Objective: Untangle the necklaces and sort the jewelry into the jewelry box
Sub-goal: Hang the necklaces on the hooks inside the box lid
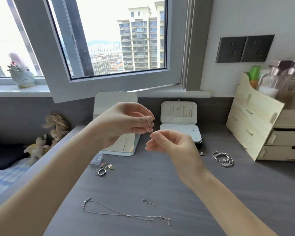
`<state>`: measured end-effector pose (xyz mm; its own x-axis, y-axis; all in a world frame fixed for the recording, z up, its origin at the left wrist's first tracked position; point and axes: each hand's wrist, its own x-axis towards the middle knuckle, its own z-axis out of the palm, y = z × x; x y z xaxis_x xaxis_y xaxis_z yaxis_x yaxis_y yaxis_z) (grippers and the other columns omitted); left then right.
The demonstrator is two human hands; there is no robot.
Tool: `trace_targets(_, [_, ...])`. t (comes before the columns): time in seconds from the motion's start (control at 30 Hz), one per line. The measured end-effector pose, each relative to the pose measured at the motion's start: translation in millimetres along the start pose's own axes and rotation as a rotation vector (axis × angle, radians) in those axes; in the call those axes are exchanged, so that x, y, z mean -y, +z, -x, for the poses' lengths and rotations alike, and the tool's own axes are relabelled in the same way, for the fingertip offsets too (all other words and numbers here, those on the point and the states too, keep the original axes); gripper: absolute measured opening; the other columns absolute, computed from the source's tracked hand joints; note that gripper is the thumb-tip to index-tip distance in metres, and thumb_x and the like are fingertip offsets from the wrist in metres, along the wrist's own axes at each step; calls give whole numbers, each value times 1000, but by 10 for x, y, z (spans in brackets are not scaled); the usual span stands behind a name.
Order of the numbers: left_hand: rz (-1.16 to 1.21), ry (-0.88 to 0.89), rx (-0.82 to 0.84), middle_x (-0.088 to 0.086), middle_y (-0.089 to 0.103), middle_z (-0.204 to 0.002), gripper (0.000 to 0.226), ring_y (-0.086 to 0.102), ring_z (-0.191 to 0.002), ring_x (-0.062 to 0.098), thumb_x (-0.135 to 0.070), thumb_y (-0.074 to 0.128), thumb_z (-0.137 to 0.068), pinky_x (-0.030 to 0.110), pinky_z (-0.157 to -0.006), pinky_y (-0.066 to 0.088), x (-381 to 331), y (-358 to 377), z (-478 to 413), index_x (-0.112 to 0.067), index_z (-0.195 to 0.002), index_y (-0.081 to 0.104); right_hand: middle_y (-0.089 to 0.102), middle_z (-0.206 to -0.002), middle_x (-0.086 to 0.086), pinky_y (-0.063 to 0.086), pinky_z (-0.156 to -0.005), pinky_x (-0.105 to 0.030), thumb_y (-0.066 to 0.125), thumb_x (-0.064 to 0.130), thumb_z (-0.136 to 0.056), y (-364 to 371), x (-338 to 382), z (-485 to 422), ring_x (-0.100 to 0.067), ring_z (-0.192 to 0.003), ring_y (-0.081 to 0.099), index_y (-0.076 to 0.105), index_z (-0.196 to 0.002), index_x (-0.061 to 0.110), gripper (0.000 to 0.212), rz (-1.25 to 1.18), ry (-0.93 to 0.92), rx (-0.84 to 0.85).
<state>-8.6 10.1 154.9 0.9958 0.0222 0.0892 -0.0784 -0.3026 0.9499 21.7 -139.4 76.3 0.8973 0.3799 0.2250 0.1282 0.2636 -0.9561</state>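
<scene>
My left hand (126, 121) pinches small silver clasp (151, 126) at frame centre; my right hand (170, 143), just below, pinches thin silver chain (153, 153) hanging down; open white jewelry box (180, 132) behind it.

Piece (151, 126) between fingers (146, 119) too small, perhaps clasp; jar (283, 79) blurred.

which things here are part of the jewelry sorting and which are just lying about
Job: thin chain in left hand and right hand, open jewelry box, silver necklace, ring, beaded bracelet.
Lying about: mirror, wooden drawer organiser, doll, plush toy, flower pot.
</scene>
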Motion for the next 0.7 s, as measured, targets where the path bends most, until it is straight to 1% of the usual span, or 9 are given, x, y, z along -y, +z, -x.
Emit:
trace_targets(0.13, [82, -7, 22, 14, 70, -81, 4, 69, -79, 18, -7, 62, -86, 27, -78, 57, 42, 56, -44, -4, -86, 64, 74, -80, -10, 54, -79, -24, 57, 14, -92, -73, 7, 13, -19, -81, 71, 66, -85, 6, 14, 8, -3, -27])
trace_targets(0.2, [116, -5, 43, 13, 69, -78, 5, 69, -78, 19, -8, 61, -86, 25, -74, 57, 58, 80, -58, -4, -86, 64, 73, -80, -10, 53, -85, -29, 52, 13, -94, -106, 17, 7, -21, -82, 71, 63, -82, 9, 17, -5, 8, -29])
trace_targets(0.27, [164, -2, 69, 12, 68, -78, 7, 69, -77, 19, -10, 62, -84, 22, -67, 56, 63, 104, -76, -4, -87, 64, 70, -70, -9, 53, -87, -36, 47, 13, -97, -128, 27, 3, -23, -72, 70, 56, -82, 10, 17, -32, 31, -2])
trace_targets(0.33, [237, -2, 87, 11, 67, -77, 12, 69, -74, 19, -13, 64, -78, 21, -64, 54, 56, 129, -98, -4, -87, 63, 62, -58, -5, 55, -80, -39, 45, 16, -97, -143, 18, 16, -20, -55, 61, 51, -83, 9, 17, -58, 47, 48])
trace_targets(0.37, [280, -3, 86, 10, 66, -76, 14, 69, -73, 19, -13, 64, -75, 21, -62, 54, 48, 142, -113, -4, -86, 62, 57, -55, -3, 56, -73, -37, 46, 20, -96, -153, 6, 28, -17, -50, 55, 50, -82, 9, 19, -65, 52, 75])
trace_targets(0.43, [371, 3, 75, 10, 65, -74, 12, 70, -71, 20, -12, 63, -75, 21, -61, 54, 24, 164, -145, -4, -85, 61, 48, -51, 0, 51, -60, -28, 47, 33, -90, -190, -23, 57, -15, -47, 45, 48, -77, 9, 27, -76, 67, 128])
trace_targets(0.47, [413, 9, 71, 10, 65, -73, 11, 70, -71, 20, -11, 62, -76, 22, -61, 54, 10, 167, -163, -4, -85, 60, 45, -50, 1, 48, -57, -26, 47, 36, -87, -216, -37, 74, -15, -47, 42, 47, -74, 10, 29, -86, 76, 155])
trace_targets(0.6, [573, 48, 51, 7, 65, -71, 8, 69, -73, 20, -9, 59, -77, 22, -62, 55, -27, 129, -238, -5, -85, 59, 40, -50, -1, 43, -54, -25, 51, 38, -87, -372, -89, 166, -15, -46, 37, 44, -68, 9, 35, -72, 116, 224])
trace_targets(0.7, [679, 76, 28, 7, 65, -71, 6, 68, -70, 18, -7, 58, -79, 21, -60, 54, -29, 84, -276, -6, -85, 59, 43, -50, -2, 39, -51, -27, 54, 28, -92, -495, -154, 214, -15, -43, 37, 44, -64, 11, 34, -18, 190, 198])
